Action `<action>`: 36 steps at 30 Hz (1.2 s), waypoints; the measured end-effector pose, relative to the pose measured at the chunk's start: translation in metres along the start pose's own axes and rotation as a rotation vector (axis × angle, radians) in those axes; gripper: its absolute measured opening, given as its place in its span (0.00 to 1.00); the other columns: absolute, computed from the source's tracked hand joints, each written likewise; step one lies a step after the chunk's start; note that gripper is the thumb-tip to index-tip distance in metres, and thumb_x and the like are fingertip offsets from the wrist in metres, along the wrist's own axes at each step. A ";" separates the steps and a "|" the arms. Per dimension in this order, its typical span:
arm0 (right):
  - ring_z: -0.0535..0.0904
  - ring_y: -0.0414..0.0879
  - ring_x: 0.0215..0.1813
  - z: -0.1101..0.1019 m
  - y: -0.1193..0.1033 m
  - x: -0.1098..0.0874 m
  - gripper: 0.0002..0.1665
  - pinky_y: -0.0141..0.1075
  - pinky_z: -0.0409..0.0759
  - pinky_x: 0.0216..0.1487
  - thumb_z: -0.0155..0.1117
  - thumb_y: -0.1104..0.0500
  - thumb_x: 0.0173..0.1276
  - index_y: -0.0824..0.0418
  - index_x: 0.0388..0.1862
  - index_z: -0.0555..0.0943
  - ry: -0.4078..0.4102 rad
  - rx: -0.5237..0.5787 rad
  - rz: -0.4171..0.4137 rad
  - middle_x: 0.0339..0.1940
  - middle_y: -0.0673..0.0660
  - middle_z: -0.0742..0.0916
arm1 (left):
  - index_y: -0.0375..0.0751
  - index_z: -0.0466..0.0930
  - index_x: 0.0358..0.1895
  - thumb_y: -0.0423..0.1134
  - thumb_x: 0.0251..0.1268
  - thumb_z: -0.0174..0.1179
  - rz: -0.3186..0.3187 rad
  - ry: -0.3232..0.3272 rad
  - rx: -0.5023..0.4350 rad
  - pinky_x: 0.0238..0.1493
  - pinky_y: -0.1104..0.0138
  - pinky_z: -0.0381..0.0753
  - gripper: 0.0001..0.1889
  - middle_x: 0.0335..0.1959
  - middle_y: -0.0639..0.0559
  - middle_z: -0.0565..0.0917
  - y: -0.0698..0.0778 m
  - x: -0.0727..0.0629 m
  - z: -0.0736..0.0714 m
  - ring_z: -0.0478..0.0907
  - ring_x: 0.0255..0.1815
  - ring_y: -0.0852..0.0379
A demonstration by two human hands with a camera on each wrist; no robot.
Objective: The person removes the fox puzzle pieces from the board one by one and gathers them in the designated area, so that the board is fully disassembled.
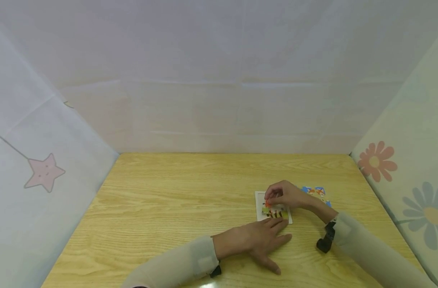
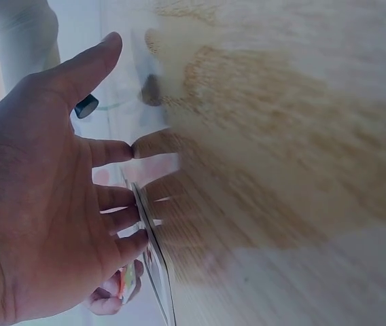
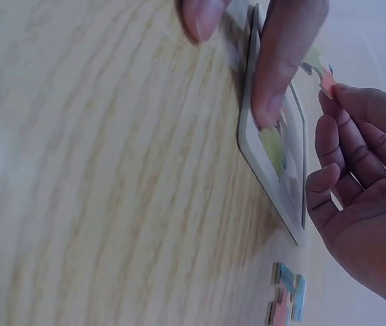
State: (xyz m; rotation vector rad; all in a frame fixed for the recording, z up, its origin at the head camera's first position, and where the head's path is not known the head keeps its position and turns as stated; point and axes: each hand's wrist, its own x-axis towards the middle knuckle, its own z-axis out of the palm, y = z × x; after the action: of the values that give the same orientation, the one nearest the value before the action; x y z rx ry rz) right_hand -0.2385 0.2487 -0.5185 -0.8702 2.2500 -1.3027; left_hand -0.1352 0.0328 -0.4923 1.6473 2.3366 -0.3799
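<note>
A small white puzzle tray (image 1: 258,205) lies on the table, with striped and green puzzle pieces (image 1: 275,214) inside along its near side. My right hand (image 1: 289,195) is over the tray, pinching a puzzle piece (image 3: 327,83) with orange and green on it between thumb and index finger. In the right wrist view this piece is tilted up above the tray. My left hand (image 1: 263,240) lies palm down with fingers spread at the tray's near edge. One of its fingertips (image 3: 269,112) presses on the pieces inside the rim. The thumb stretches out over the table.
Several loose puzzle pieces (image 1: 320,192), blue, orange and white, lie right of the tray, partly behind my right forearm. The wood-grain table (image 1: 161,200) reaches back to a pale cloth wall (image 1: 190,116). Printed cloth (image 1: 427,160) also hangs on both sides.
</note>
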 end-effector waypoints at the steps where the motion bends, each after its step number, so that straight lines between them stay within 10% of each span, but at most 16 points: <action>1: 0.87 0.45 0.41 -0.001 0.000 -0.001 0.03 0.34 0.85 0.42 0.71 0.60 0.75 0.57 0.44 0.90 0.007 0.002 0.006 0.39 0.55 0.91 | 0.60 0.48 0.88 0.85 0.65 0.42 -0.002 -0.004 -0.003 0.86 0.64 0.48 0.54 0.89 0.49 0.43 0.000 0.000 0.000 0.39 0.89 0.53; 36: 0.86 0.50 0.37 -0.036 0.008 -0.067 0.06 0.40 0.86 0.36 0.67 0.62 0.78 0.63 0.48 0.87 0.054 0.026 0.051 0.41 0.58 0.91 | 0.61 0.49 0.88 0.84 0.68 0.39 -0.034 0.026 -0.004 0.85 0.66 0.49 0.50 0.89 0.50 0.43 0.004 -0.001 0.005 0.39 0.89 0.55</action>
State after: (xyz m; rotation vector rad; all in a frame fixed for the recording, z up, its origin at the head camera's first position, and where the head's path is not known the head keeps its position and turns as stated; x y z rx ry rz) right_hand -0.2141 0.3200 -0.5059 -0.7725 2.2760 -1.3440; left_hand -0.1309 0.0312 -0.4962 1.6214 2.3858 -0.3623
